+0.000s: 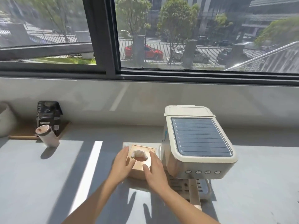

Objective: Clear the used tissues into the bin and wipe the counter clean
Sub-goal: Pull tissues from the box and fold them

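Observation:
A square tissue box [142,164] with a wooden lid stands on the grey counter [48,183], just left of the coffee machine. A white tissue [138,154] pokes out of the round hole in its lid. My left hand [122,165] lies against the box's left side with straight fingers, the thumb on the lid near the hole. On the right side my right hand [155,170] rests over the lid's edge, fingers straight. Neither hand holds the tissue. No bin shows in this view.
A cream coffee machine [199,143] stands right of the box, its drip tray [191,186] near my right wrist. At the far left a wooden tray [21,135] bears a dark carton [48,117]; a tilted cup [47,135] sits beside it. A window runs behind.

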`<state>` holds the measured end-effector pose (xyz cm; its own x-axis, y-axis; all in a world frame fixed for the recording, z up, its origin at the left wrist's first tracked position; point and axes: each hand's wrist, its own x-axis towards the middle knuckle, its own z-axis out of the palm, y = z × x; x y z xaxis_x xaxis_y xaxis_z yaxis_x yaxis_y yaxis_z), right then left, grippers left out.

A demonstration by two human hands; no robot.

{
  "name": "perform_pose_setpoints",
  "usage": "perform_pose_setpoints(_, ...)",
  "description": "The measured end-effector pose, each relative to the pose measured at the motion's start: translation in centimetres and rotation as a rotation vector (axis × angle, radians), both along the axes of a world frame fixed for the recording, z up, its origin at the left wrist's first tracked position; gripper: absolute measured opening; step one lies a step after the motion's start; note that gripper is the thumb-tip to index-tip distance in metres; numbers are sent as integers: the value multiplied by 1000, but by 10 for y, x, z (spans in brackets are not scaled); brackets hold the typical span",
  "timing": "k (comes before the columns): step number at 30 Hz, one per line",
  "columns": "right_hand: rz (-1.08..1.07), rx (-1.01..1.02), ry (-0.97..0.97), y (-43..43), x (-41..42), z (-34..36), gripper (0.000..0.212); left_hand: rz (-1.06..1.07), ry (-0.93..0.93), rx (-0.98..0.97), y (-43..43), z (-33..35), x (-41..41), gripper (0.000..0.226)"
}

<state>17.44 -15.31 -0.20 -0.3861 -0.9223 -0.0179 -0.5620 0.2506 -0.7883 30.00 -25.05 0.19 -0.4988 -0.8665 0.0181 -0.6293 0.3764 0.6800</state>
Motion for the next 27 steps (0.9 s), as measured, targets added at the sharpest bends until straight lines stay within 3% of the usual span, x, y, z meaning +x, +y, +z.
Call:
perform_pose_setpoints(4,-123,109,-13,-34,-6,-16,59,-24,-5,0,-26,-19,-11,43)
perform_pose_setpoints(7,-168,156,39,-52,-8,-29,45,-7,-27,-46,-42,-34,-16,38)
perform_pose_setpoints(13,-216,99,52,-63,-15,-36,16,48,53,-79,-47,-42,-24,12)
perform_pose_setpoints(16,-273,62,-2,-65,-17,-32,11,34,101,-70,-49,-38,-23,11)
perform_pose_setpoints(20,-332,-35,-181,-69,-13,-7,11,74,364,159,-45,-12,-18,15)
perform_pose_setpoints(27,-241,-497,-441,-73,5,60,8,-8,749,234,-56,80,-7,15)
